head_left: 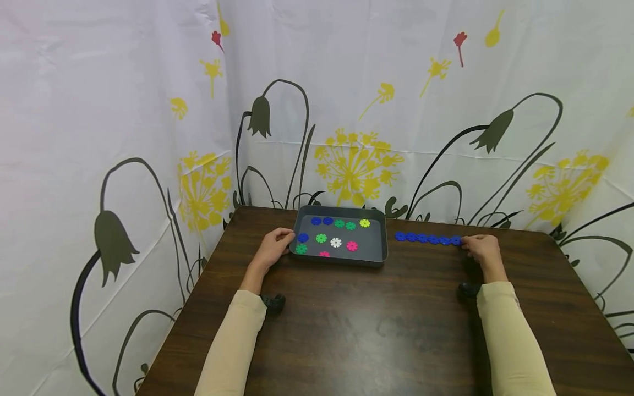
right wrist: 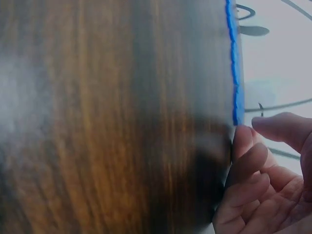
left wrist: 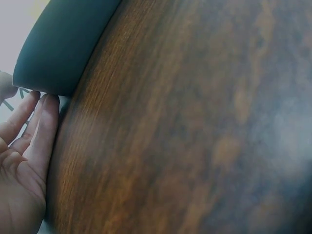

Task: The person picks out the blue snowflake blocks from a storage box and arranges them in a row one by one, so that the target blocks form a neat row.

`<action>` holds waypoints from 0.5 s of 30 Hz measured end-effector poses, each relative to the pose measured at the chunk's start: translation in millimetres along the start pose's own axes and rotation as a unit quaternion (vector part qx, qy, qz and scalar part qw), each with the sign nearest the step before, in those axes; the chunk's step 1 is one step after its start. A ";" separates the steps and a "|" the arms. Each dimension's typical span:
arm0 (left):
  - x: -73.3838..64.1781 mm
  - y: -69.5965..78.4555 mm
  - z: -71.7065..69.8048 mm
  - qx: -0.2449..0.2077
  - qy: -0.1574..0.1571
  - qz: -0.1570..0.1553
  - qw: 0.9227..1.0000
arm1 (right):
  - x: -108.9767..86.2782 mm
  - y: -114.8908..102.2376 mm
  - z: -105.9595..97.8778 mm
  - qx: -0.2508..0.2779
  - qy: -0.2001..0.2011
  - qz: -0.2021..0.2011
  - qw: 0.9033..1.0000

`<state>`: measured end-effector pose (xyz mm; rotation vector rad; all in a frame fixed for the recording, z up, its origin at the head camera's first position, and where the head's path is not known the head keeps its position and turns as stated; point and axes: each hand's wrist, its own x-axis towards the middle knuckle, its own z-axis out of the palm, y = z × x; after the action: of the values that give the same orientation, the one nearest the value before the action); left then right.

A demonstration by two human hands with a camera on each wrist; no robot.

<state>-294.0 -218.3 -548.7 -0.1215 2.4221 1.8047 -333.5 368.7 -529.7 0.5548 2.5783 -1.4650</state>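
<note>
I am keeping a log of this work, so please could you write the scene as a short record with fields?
Surface: brown table
Container: grey tray
In tray: blue discs, green discs, pink discs, one yellow disc, one white disc
Outside tray: blue row of six discs, to its right
Left hand: touches tray's left side
Right hand: at row's right end; pinching or only touching, cannot tell
Backdrop: white cloth with plant prints

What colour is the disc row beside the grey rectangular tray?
Blue: the row of notched flat discs shows best in the head view.
</note>
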 end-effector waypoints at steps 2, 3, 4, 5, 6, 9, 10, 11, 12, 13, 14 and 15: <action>0.3 0.8 0.6 -0.001 -0.003 0.001 1.000 | -2.5 0.9 -1.6 0.013 0.004 -0.001 1.000; 0.4 1.3 0.9 -0.002 -0.004 0.002 1.000 | -3.6 1.6 -2.4 0.019 0.006 -0.002 1.000; 0.4 1.8 1.1 0.000 -0.005 0.002 1.000 | -4.4 2.3 -3.1 0.025 0.007 -0.004 1.000; 0.5 2.3 1.2 0.000 -0.005 0.003 1.000 | -4.9 3.0 -3.6 0.029 0.009 -0.006 1.000; 0.5 2.8 1.2 0.002 -0.005 0.004 1.000 | -5.2 3.5 -4.0 0.031 0.008 -0.009 0.999; 0.3 3.4 0.5 0.005 -0.003 0.007 1.000 | -6.0 2.9 -3.6 0.033 -0.006 -0.021 0.999; 0.2 3.3 0.3 0.005 -0.002 0.006 1.000 | -6.3 2.1 -3.0 0.030 -0.012 -0.027 0.999; 0.2 2.9 0.0 0.006 -0.002 0.006 1.000 | -6.6 1.1 -2.1 0.025 -0.018 -0.033 0.999; 0.3 2.4 -0.2 0.007 -0.001 0.006 1.000 | -7.2 -0.2 -0.9 0.021 -0.025 -0.038 0.999; 0.4 1.7 -0.2 0.008 -0.001 0.005 1.000 | -8.1 -1.9 0.6 0.016 -0.031 -0.041 0.999; 0.6 1.0 -0.2 0.009 -0.001 0.004 1.000 | -9.0 -3.7 2.3 0.008 -0.036 -0.046 0.998; 1.0 0.1 -0.1 0.010 0.000 0.002 1.000 | -9.9 -5.6 4.1 0.000 -0.038 -0.051 0.998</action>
<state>-295.0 -218.3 -548.7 -0.1146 2.4418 1.7817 -326.7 360.1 -524.5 0.3648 2.5822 -1.4854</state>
